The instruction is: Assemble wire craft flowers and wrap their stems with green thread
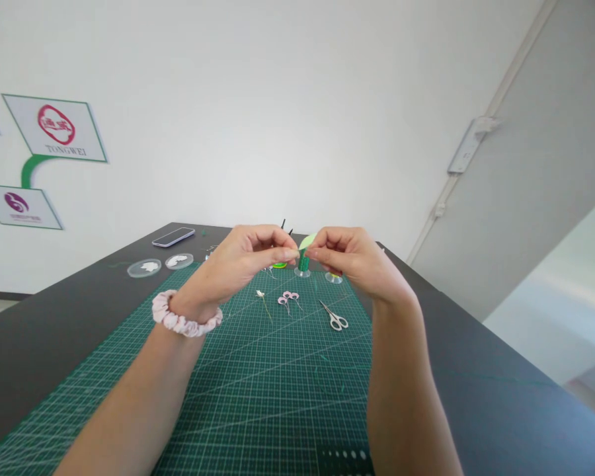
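My left hand (pixel 260 254), with a pale scrunchie on its wrist, is closed in a pinch at the lower tip of a small light green leaf (pixel 307 242). My right hand (pixel 350 258) pinches the same leaf from the other side, thumb against forefinger. Both hands are raised above the far part of the green cutting mat (pixel 277 370). Just behind the fingertips stands a spool of dark green wire or thread (pixel 303 263). Below the hands lie several small pink looped petals (pixel 288 297) on thin stems, a white bud on a stem (pixel 260 293) and white-handled scissors (pixel 336 320).
Two clear dishes, the nearer dish (pixel 136 270) and the farther dish (pixel 188 259), hold white pieces at the left. A phone (pixel 173 237) lies behind them on the dark table (pixel 456 344). Another spool (pixel 334 278) is partly behind my right hand. A dark perforated plate (pixel 344 463) is at the near edge.
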Available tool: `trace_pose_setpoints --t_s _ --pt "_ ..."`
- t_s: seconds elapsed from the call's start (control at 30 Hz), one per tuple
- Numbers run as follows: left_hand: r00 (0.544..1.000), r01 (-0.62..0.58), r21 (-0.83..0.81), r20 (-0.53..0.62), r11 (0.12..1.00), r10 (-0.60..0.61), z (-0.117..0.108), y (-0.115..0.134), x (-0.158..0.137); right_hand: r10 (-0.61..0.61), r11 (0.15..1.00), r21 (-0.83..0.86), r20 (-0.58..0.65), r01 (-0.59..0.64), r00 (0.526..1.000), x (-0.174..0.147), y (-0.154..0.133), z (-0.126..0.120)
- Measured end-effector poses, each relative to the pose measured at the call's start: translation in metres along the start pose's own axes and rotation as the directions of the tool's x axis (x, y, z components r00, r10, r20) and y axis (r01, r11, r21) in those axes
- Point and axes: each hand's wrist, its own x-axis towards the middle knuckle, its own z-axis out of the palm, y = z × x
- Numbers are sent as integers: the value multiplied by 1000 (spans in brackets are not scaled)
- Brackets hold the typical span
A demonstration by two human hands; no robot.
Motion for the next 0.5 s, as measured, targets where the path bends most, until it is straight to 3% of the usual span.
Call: trace_pose_setpoints --t_s 0.13,0.33,0.5 --pt "983 17 172 178 985 -48 0 0 0 53 998 -46 76 -49 996 3 9 -4" --pt "927 -177 442 375 879 -2 2 -9 2 110 972 -223 143 -76 984 6 12 -6" --pt "931 -198 501 366 843 1 3 -18 2 117 939 -333 59 -91 991 1 2 -2"
